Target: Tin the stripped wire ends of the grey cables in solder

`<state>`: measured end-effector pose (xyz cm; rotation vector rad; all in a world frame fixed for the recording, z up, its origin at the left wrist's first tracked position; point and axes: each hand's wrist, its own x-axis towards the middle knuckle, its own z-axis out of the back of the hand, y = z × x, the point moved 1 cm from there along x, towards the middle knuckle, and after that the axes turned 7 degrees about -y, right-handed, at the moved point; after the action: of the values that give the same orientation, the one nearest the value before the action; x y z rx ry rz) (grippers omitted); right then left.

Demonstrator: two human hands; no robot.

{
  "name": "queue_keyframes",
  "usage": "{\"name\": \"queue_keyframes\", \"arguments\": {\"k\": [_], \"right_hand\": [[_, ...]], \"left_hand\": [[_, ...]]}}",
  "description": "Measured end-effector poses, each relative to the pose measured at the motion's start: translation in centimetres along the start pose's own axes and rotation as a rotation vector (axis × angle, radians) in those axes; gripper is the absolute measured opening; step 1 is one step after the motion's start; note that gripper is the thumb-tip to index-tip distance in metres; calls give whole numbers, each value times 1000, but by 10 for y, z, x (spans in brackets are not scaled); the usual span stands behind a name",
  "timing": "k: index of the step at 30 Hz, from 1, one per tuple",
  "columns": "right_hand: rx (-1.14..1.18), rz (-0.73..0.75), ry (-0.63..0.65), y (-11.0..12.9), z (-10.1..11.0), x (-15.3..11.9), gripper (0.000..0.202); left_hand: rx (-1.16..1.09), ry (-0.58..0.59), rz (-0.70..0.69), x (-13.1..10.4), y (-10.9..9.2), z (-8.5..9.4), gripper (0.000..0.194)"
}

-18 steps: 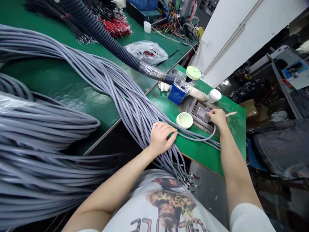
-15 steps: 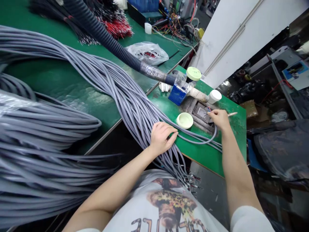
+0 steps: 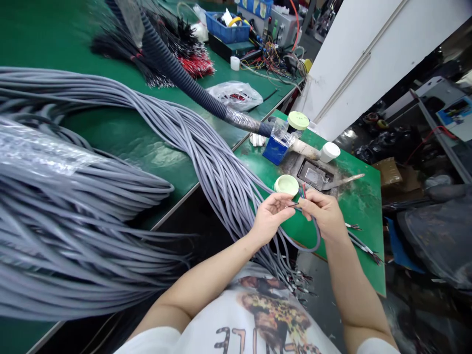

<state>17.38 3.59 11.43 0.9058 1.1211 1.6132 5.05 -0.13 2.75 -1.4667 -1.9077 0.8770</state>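
Observation:
My right hand (image 3: 321, 211) is closed round the end of a grey cable (image 3: 316, 241), whose thin coloured wires (image 3: 303, 191) stick up from the fingers. The cable loops down below the hand and back towards the bundle. Thumb and fingertips of my left hand (image 3: 273, 215) pinch a thin dark wire from that same end. Just beyond my hands sits an open tub of pale paste (image 3: 286, 185). Behind it, a solder pot (image 3: 313, 174) with a shiny molten surface is set on the soiled green board. A flat scraper (image 3: 342, 182) lies across the pot's right edge.
A thick bundle of grey cables (image 3: 206, 147) runs across the left bench and off its edge. A ribbed hose (image 3: 191, 91) leads to a blue box (image 3: 276, 149) beside the pot. Stripped cable ends (image 3: 368, 250) lie at the board's right. A white cup (image 3: 329, 152) stands behind the pot.
My right hand has drawn the cable end back from the solder pot, towards me. My left hand has left the cable bundle and come to meet it, pinching a wire.

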Motion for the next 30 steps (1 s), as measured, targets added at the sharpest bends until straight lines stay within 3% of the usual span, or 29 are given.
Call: {"name": "queue_keyframes", "arguments": {"k": [3,7,10,13,15,17,20,22,25,27,30], "right_hand": [[21,2,30,6,-6,-7,31],[42,-45,9,6,-7,-21,22],[140,-103,19,-1,-9,-36,24],[296,-140,-38,-11,-11,-47,35],[365,-151,-83,-15,-11,-50,39],[395,-154,-117,-16,-11,-51,44],[406,-142,-159,-14,-13,-52,50],[410,-138,-171,-14,-17,-54,53],[399,-162,-151,-18,-21,-56,56],[352,-170,-71,-21,-16,-55,55],[181,-120,13,-21,3,-46,40]], "left_hand": [[-151,-64,17,-3,0,-14,24],[-168,-86,-30,-3,-12,-20,17],[12,-72,-300,-2,-23,-16,7],[279,90,-675,-4,-25,-14,5],[334,150,-735,-6,-20,-14,8],[287,92,-608,-8,-14,-15,9],[95,-5,-210,-10,-4,-17,25],[-36,49,63,-13,0,-19,34],[-179,252,364,-17,1,-21,41],[-253,317,452,-17,-2,-20,43],[-321,300,429,-16,-9,-15,34]]}}
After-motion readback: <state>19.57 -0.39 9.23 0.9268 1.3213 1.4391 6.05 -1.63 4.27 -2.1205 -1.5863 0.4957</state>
